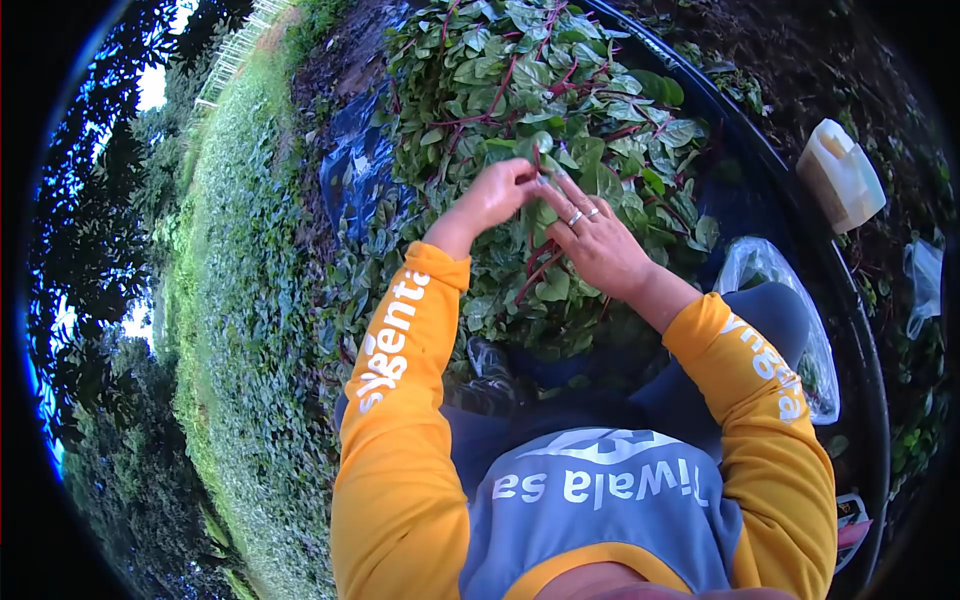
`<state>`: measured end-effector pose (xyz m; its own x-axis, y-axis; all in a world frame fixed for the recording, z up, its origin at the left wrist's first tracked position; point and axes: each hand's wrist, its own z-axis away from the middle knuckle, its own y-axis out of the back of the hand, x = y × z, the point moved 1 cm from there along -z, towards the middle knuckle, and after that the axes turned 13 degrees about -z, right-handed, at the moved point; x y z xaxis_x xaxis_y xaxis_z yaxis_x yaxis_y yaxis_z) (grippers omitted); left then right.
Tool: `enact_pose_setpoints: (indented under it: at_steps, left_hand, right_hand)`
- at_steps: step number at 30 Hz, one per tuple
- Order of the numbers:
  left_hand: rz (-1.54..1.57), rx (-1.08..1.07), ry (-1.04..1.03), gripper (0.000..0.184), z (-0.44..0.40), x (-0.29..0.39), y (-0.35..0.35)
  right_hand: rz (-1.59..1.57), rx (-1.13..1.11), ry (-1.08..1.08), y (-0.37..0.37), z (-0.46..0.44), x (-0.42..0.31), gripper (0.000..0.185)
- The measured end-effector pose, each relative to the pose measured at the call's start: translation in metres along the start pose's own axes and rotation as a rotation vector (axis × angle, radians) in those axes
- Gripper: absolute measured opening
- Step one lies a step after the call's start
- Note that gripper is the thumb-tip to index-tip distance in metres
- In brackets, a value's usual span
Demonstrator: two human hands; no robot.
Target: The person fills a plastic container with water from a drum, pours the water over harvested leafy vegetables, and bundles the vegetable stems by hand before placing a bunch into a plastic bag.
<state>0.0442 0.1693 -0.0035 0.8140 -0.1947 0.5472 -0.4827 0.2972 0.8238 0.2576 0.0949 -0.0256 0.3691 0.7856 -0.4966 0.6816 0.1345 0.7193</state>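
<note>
My left hand (500, 192) is closed in a pinch, a reddish stem showing at its fingertips. Beside it, the fingertips of my right hand (598, 240) meet the left ones; two rings are on its fingers. Its fingers are fairly straight, and cut red stems (540, 275) of Malabar spinach stick out below its thumb, apparently gripped there. Under and beyond both hands lies a large heap of Malabar spinach (500, 75), with broad green leaves and red-purple stems. The palms and the exact grip are hidden.
Blue plastic sheeting (355, 165) lies left of the heap. To the right runs a dark curved rim (790, 180). Past it stand a cut plastic jug (842, 178) and a plastic bag (924, 285). A clear bag with greens (770, 262) sits by my right knee. Green crop rows spread leftward.
</note>
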Motion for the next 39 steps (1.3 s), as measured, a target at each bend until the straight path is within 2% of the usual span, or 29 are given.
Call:
enact_pose_setpoints:
  at_steps: [1,2,3,6,8,9,12,13,15,16,18,25,27,29,31,32,34,35,36,37,39]
  left_hand:
    - [0.114,0.024,-0.065,0.027,0.008,-0.001,-0.02]
    - [0.287,-0.028,-0.061,0.028,0.025,0.03,-0.021]
    - [0.142,-0.005,-0.05,0.029,0.026,0.027,-0.029]
    - [0.298,-0.012,-0.006,0.028,0.038,0.01,-0.045]
    - [0.448,-0.149,-0.015,0.028,0.047,-0.006,-0.054]
    - [0.45,-0.147,-0.012,0.028,0.05,-0.001,-0.054]
    - [0.159,-0.071,-0.064,0.026,0.059,0.017,-0.054]
    - [0.161,-0.072,-0.063,0.026,0.059,0.013,-0.056]
    - [-0.236,0.053,-0.247,0.018,0.06,0.007,-0.06]
    - [-0.232,0.051,-0.245,0.018,0.063,0.006,-0.059]
    - [-0.476,0.03,-0.302,0.018,0.071,0.007,-0.058]
    - [-0.568,0.134,-0.287,0.022,0.089,0.005,-0.058]
    - [-0.537,0.284,-0.135,0.029,0.086,-0.007,-0.051]
    - [-0.657,0.597,0.083,0.024,0.071,-0.037,-0.025]
    - [-1.086,0.965,0.159,0.023,0.059,-0.05,0.0]
    - [-1.085,0.965,0.158,0.023,0.045,-0.053,0.003]
    - [-0.304,0.671,0.23,0.022,0.012,-0.064,0.001]
    - [-0.168,0.493,0.303,0.031,-0.007,-0.057,-0.006]
    - [-0.307,0.453,0.289,0.042,-0.022,-0.04,-0.012]
    - [-0.395,0.404,0.377,0.05,-0.041,-0.04,-0.023]
    - [-0.498,0.236,0.429,0.047,-0.066,-0.047,-0.036]
  right_hand:
    - [0.002,-0.001,0.001,0.0,-0.001,0.003,0.018]
    - [0.11,-0.008,0.007,0.001,-0.001,0.006,0.021]
    - [0.214,-0.018,0.011,0.0,0.0,0.008,0.024]
    - [0.182,-0.028,0.054,-0.002,0.002,0.011,0.025]
    - [0.199,-0.03,0.098,-0.006,0.002,0.013,0.025]
    - [0.194,-0.061,0.067,-0.008,0.002,0.016,0.025]
    - [0.168,-0.1,0.053,-0.013,0.003,0.018,0.023]
    - [0.147,-0.107,0.071,-0.013,0.003,0.017,0.023]
    - [0.123,-0.135,0.071,-0.017,0.005,0.017,0.022]
    - [0.098,-0.16,0.073,-0.019,0.007,0.017,0.022]
    - [0.089,-0.201,0.056,-0.024,0.009,0.013,0.021]
    - [0.118,-0.241,0.104,-0.039,0.014,0.0,0.02]
    - [0.06,-0.278,0.099,-0.04,0.016,-0.005,0.02]
    - [0.044,-0.263,0.112,-0.039,0.017,-0.005,0.019]
    - [0.035,-0.256,0.104,-0.037,0.017,-0.006,0.019]
    - [0.036,-0.255,0.104,-0.035,0.017,-0.006,0.019]
    - [0.032,-0.249,0.061,-0.03,0.016,-0.009,0.018]
    - [0.034,-0.246,0.061,-0.031,0.016,-0.008,0.018]
    - [0.049,-0.25,0.038,-0.031,0.016,-0.006,0.019]
    - [0.062,-0.255,0.012,-0.032,0.017,-0.004,0.02]
    - [0.096,-0.269,-0.019,-0.03,0.018,0.003,0.02]
